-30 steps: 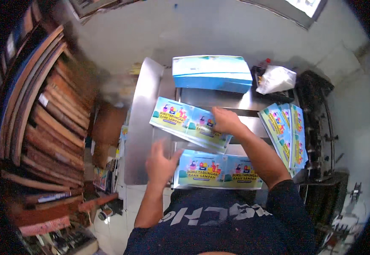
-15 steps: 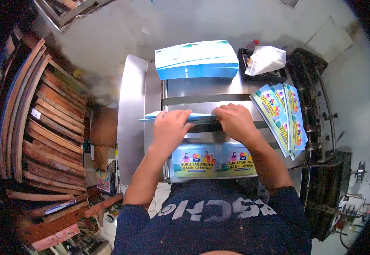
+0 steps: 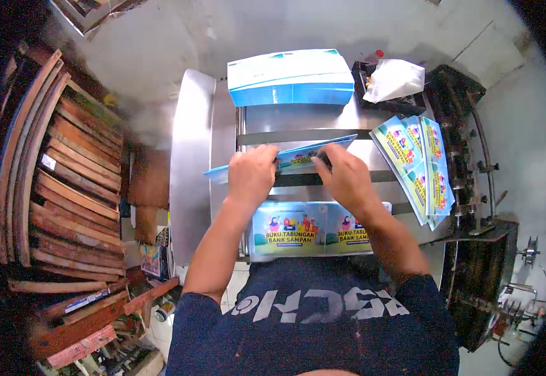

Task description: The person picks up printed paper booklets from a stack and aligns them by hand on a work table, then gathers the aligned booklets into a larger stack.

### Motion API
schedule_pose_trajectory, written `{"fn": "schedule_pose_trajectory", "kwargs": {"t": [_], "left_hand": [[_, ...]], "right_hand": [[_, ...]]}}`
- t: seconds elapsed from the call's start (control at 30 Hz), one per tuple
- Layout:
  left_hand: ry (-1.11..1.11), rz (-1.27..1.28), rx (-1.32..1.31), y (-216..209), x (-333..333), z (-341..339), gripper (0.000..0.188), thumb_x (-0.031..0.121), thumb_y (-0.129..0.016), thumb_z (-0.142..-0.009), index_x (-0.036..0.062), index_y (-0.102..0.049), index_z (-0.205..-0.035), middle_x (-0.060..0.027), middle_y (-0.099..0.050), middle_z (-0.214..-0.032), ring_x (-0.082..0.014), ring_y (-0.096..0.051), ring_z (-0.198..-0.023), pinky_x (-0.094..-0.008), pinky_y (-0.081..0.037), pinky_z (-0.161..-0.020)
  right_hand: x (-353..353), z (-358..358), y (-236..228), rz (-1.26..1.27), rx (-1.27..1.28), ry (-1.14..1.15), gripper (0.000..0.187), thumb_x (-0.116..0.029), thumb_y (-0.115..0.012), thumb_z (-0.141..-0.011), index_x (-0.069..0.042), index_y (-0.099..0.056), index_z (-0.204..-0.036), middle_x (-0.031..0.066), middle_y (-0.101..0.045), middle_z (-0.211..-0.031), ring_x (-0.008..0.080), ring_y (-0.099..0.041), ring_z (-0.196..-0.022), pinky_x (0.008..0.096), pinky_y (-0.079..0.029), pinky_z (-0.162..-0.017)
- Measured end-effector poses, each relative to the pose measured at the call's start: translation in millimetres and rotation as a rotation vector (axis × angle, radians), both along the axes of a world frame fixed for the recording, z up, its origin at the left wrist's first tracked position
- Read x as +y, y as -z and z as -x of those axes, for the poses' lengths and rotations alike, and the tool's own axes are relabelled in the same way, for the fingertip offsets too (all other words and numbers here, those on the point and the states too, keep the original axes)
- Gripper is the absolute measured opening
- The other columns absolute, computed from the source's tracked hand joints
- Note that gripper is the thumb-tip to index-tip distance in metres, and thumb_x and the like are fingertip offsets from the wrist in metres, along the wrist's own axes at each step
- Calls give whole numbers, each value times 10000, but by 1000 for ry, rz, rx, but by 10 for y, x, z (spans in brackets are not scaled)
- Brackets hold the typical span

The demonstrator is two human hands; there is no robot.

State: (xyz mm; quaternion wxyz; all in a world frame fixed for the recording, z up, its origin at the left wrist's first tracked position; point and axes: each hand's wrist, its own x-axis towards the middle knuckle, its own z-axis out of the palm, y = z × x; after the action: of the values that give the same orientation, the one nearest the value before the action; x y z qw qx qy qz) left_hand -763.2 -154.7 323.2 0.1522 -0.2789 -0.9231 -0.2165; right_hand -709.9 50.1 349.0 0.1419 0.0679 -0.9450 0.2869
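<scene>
Above the metal table of a machine I hold a long, colourful printed booklet sheet (image 3: 298, 158), seen almost edge-on, its right end tilted up and away. My left hand (image 3: 254, 174) is closed on its left part, the fingers curled over it. My right hand (image 3: 346, 175) grips it nearer the right end, thumb toward me. Whether it is one sheet or a few together, I cannot tell. Nearer to my body lies a flat printed booklet cover sheet (image 3: 288, 229) with two cover pictures side by side, its right part partly covered by my right forearm.
A tall stack of blue-and-white printed sheets (image 3: 290, 78) stands at the back. Right of it is a black tray (image 3: 389, 106) with white crumpled material (image 3: 395, 80). Fanned printed sheets (image 3: 414, 166) lie at the right, beside dark machine parts (image 3: 464, 156). Wooden boards (image 3: 75, 188) are racked at left.
The held sheet has tipped, its right end rising farther from me and more of its printed face showing. My right fingers have shifted on it; the other sheets have kept their places.
</scene>
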Motion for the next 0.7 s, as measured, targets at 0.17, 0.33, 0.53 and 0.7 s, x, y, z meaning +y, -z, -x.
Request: {"fn": "schedule_pose_trajectory", "kwargs": {"t": [0.17, 0.33, 0.53, 0.7], "left_hand": [[-23, -5, 2, 12, 31, -83, 116, 115, -637, -786, 134, -624, -899, -29, -631, -790, -234, -626, -747, -410, -451, -662], [-30, -9, 32, -30, 73, -141, 111, 118, -618, -803, 146, -634, -908, -23, -622, -771, -232, -622, -716, -406, -447, -654], [-44, 38, 79, -191, 90, -209, 117, 132, -583, -827, 154, -646, -923, -21, -618, -759, -211, -622, -704, -386, -430, -641], [-62, 60, 126, -188, 119, -172, 137, 130, -556, -839, 159, -654, -931, -13, -619, -756, -204, -616, -711, -381, -415, -636]], "right_hand": [[-194, 152, 131, 554, -539, 113, 327, -273, -596, -949, 50, -647, -953, 120, -688, -796, 159, -660, -651, 296, -516, -627], [-162, 167, 315, 775, -413, 112, 282, -244, -603, -946, 34, -653, -947, 86, -680, -792, 131, -635, -653, 261, -504, -611], [-242, 15, 74, 42, -7, 228, 179, -203, -645, -891, -60, -686, -992, 132, -674, -794, 169, -640, -646, 296, -504, -620], [-146, 47, 37, 249, -98, 139, 167, -200, -640, -897, -71, -694, -989, 114, -684, -812, 171, -637, -651, 285, -497, -625]]}}
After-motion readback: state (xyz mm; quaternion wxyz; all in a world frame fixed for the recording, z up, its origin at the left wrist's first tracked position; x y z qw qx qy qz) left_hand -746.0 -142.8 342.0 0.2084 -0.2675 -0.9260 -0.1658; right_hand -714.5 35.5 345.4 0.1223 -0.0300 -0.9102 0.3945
